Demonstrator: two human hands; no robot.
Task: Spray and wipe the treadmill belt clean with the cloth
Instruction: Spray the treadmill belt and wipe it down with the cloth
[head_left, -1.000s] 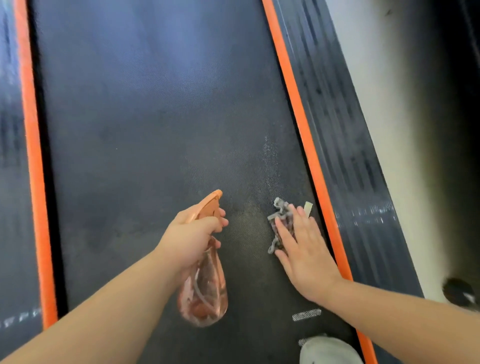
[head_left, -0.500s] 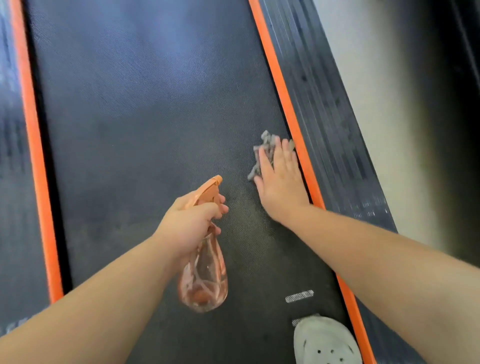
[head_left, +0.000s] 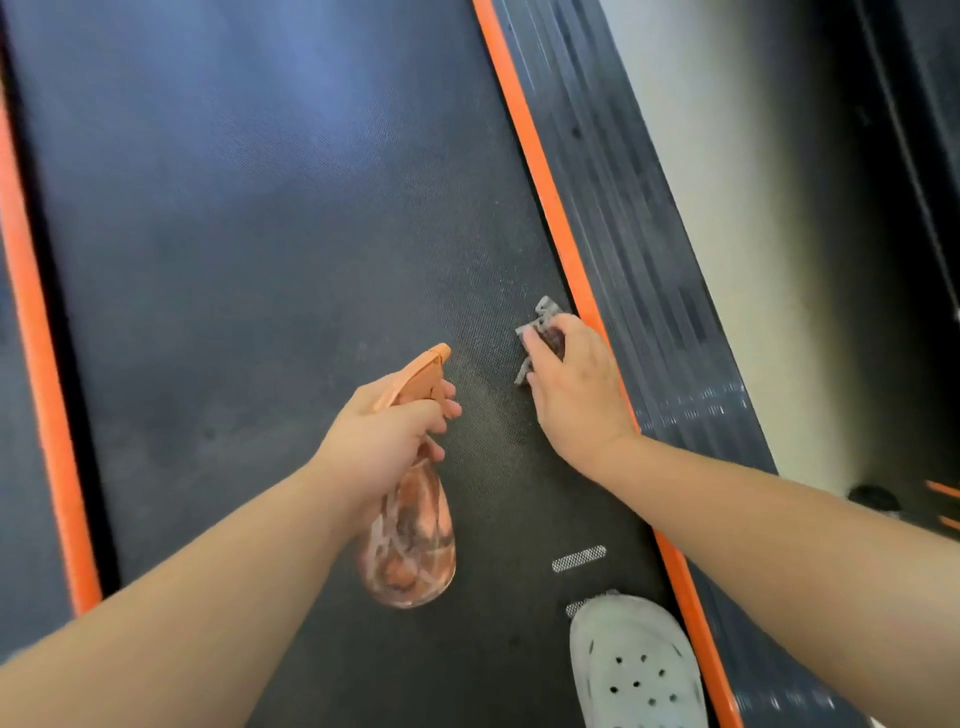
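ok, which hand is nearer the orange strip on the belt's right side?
Right. The right hand, gripping the cloth, sits beside the orange strip; the left hand holds the spray bottle mid-belt.

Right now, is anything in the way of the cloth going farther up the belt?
Nothing visible. The belt ahead of the cloth is bare. The bottle, in the left hand, is off to its left, and the shoe is behind the right hand.
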